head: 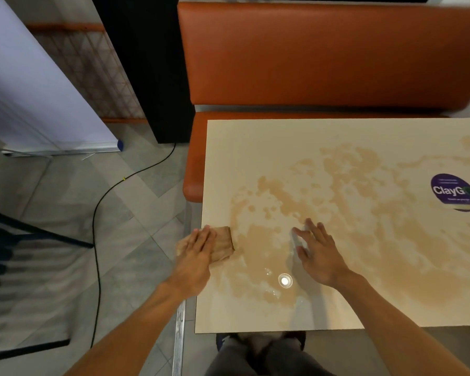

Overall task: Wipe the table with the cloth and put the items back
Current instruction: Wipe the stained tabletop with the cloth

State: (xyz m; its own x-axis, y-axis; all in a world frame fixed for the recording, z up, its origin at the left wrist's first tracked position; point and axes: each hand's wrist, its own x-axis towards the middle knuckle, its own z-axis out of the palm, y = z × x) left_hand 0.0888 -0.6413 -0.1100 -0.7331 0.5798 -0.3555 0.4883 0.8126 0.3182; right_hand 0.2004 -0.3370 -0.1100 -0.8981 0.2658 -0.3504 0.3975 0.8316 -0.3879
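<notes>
Tan cloth (223, 244), folded to a small pad, lies at the table's (282, 147) nine o'clock edge, and part of it overhangs the rim. The person's left hand (198, 249) presses it down with flat, straight fingers held close together. The right hand (316, 253) sits nearer the middle of the near half, fingers spread and straight, low on the cream tabletop. Whether it bears down or only hovers cannot be told.

Brownish blotches cover most of the surface from the centre out toward three o'clock, and they may be a wet film or the top's own pattern. The wiping looks far from finished. To do it well, the pad would best travel from nine o'clock toward three in long overlapping passes, palm weight kept even and the overhanging edge drawn back onto the surface first. The free hand should brace the table, clear of the cloth's path. A purple ClayGo sticker (453, 192) at three o'clock calls for a lighter touch, so its edge does not lift.

By count:
- one cloth
- two hands
- one sticker
- one orange bench (310, 55) at twelve o'clock
- one black cable (98, 213) on the floor at nine o'clock
- one lamp glare (285, 280) near six

None of the items to be put back is in view.
</notes>
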